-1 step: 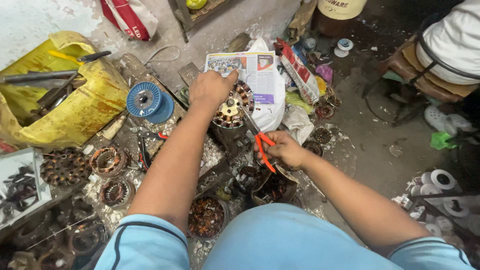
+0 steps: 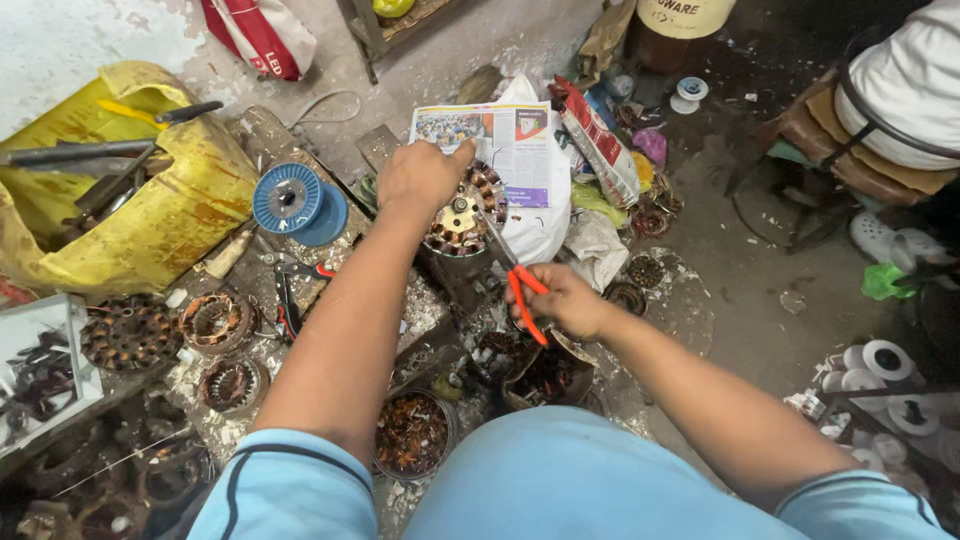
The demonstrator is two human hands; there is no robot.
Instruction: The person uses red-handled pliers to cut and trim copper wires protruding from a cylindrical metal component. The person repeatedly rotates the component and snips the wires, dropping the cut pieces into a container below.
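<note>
Copper windings, shiny and tightly looped, ring the round stator (image 2: 463, 212) sitting on the cluttered floor w/ the left hand (image 2: 420, 177) pressed on its top edge, fingers curled over it. Right hand (image 2: 562, 298) is closed around orange-handled pliers (image 2: 522, 292), metal tip reaching into the coils. Windings look mostly intact, so stripping seems barely begun. Rusty dull stators (image 2: 213, 322) lie left; a blue plastic wire spool (image 2: 296, 203) is nearby, newspaper (image 2: 520, 150) underneath.

Person wears a light blue short-sleeved shirt, dark piping at the sleeve seams; forearms bare; light blue trousers.
</note>
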